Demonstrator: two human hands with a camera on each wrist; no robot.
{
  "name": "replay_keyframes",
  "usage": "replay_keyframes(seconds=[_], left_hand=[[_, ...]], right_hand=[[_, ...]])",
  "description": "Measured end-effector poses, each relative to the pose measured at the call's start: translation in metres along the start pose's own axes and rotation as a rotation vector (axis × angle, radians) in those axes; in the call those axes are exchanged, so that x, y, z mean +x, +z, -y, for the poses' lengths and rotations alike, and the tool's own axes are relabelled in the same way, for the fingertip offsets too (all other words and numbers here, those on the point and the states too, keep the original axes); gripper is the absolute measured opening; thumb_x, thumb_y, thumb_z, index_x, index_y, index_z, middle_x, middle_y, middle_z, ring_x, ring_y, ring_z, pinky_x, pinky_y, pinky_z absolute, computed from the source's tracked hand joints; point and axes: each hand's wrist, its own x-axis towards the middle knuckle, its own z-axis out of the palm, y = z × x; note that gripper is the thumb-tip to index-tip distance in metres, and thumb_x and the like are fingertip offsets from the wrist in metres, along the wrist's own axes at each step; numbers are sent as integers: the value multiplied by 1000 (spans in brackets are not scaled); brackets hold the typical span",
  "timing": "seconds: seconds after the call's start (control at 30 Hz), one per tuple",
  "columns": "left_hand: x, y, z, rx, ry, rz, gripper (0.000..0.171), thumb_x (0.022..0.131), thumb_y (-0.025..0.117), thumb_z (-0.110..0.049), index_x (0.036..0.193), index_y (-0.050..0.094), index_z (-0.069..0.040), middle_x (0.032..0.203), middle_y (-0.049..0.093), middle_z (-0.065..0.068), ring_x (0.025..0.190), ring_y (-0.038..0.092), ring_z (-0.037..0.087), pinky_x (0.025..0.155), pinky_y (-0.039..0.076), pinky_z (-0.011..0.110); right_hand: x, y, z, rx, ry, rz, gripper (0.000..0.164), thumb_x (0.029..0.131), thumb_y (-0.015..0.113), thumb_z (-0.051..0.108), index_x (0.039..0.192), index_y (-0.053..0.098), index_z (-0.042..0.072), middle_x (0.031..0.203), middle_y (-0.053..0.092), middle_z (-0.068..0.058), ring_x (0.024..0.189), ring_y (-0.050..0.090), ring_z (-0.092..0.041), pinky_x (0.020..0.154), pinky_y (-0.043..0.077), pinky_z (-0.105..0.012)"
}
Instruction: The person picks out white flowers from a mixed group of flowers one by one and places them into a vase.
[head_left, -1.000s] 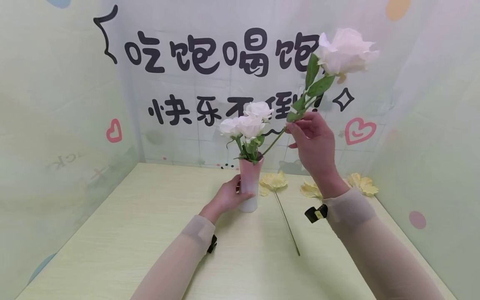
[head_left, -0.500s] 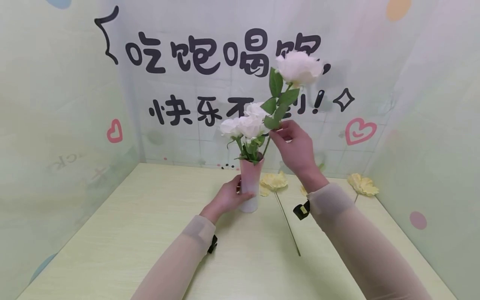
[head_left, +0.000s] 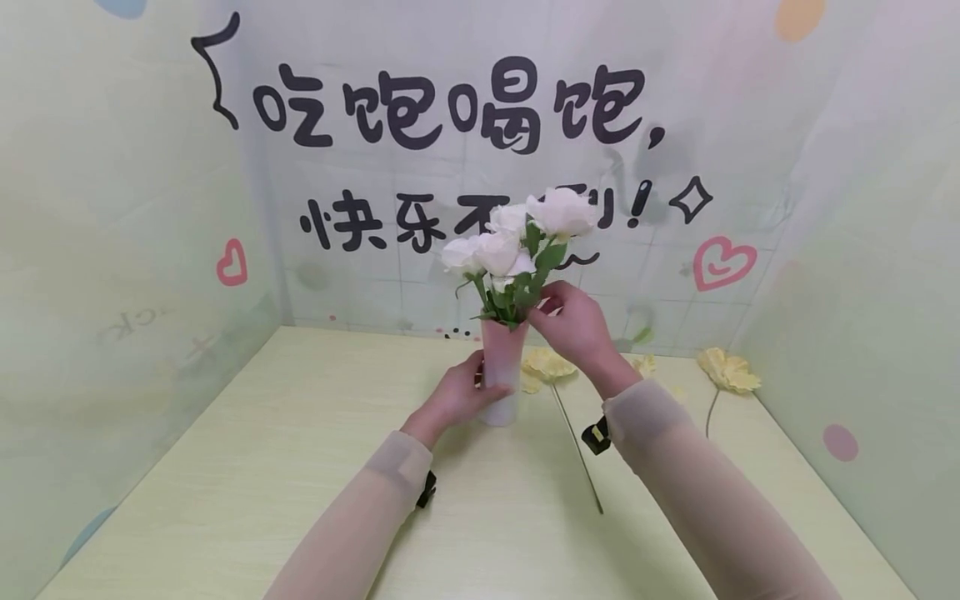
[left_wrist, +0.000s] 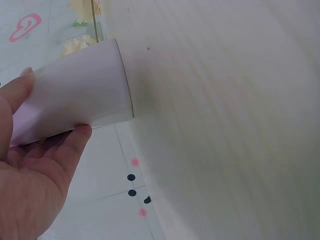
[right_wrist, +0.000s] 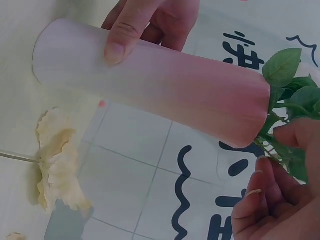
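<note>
A vase (head_left: 501, 367), pink at the top and fading to white below, stands upright on the table. The left hand (head_left: 457, 390) grips it around the lower half; in the left wrist view the thumb and fingers lie on either side of the vase (left_wrist: 80, 90). Several white roses (head_left: 498, 250) rise from its mouth. At the rim, the right hand (head_left: 573, 325) pinches the stem of another white rose (head_left: 562, 212), whose lower end is hidden inside the vase. The right wrist view shows thumb and fingers around the leafy stem (right_wrist: 277, 145) right beside the pink rim.
A yellow flower (head_left: 551, 365) with a long bare stem lies on the table (head_left: 480, 517) right of the vase. Another yellow flower (head_left: 727, 371) lies at the back right, and a third (head_left: 643, 365) is partly hidden behind the right arm. Printed cloth walls (head_left: 337, 292) enclose the table.
The right hand has moved left and down, lowering the rose's stem into the vase until its bloom sits beside the other roses. The left hand has kept its grip on the vase.
</note>
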Motion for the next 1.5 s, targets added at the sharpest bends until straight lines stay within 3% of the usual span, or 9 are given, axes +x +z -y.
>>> replay_keyframes(seconds=[0.1, 0.33, 0.67, 1.0, 1.2, 1.4, 1.5], left_hand=[[-1, -1, -1, -3, -1, -3, 72, 104, 78, -31, 161, 46, 1, 149, 66, 23, 138, 67, 39, 114, 58, 55], [1, -1, 0, -3, -4, -5, 74, 104, 78, -31, 162, 44, 2, 151, 65, 25, 139, 66, 41, 116, 57, 55], [2, 2, 2, 4, -7, 3, 75, 105, 77, -32, 162, 44, 2, 152, 65, 25, 139, 66, 40, 115, 57, 55], [2, 1, 1, 4, -16, 13, 77, 105, 77, -35, 163, 43, 1, 154, 63, 24, 140, 65, 40, 116, 56, 55], [2, 0, 2, 18, -25, 26, 77, 105, 77, -35, 163, 41, 2, 155, 62, 25, 141, 64, 41, 118, 56, 54], [-1, -6, 4, 24, -49, 35, 84, 105, 76, -37, 166, 35, 3, 160, 57, 26, 147, 59, 42, 121, 52, 57], [-6, -9, 6, 48, -40, 41, 94, 104, 76, -40, 170, 25, 4, 168, 47, 29, 153, 52, 44, 125, 47, 59]], right_hand=[[1, 0, 0, 46, 22, -18, 45, 101, 67, 40, 134, 67, 8, 115, 75, -13, 108, 68, -33, 90, 58, -46], [3, 3, -2, 35, -34, -72, 27, 107, 63, 28, 120, 77, 9, 108, 76, -12, 100, 70, -30, 87, 58, -45], [-3, 2, -9, 54, -11, -50, 31, 107, 61, 25, 127, 74, 5, 116, 76, -17, 106, 71, -34, 93, 60, -49], [-21, 6, -24, 74, 6, -23, 32, 107, 60, 32, 125, 74, 9, 110, 76, -11, 99, 69, -28, 86, 58, -41], [-41, 13, -43, 66, -29, 55, 34, 110, 59, 31, 130, 74, 8, 115, 77, -10, 101, 70, -27, 85, 60, -42], [-66, 29, -59, -5, -81, 167, 42, 112, 60, 38, 142, 69, 9, 135, 72, -13, 122, 71, -32, 100, 62, -53], [-78, 33, -66, -39, -104, 205, 52, 112, 61, 44, 150, 64, 9, 148, 66, -15, 134, 66, -36, 109, 59, -58]])
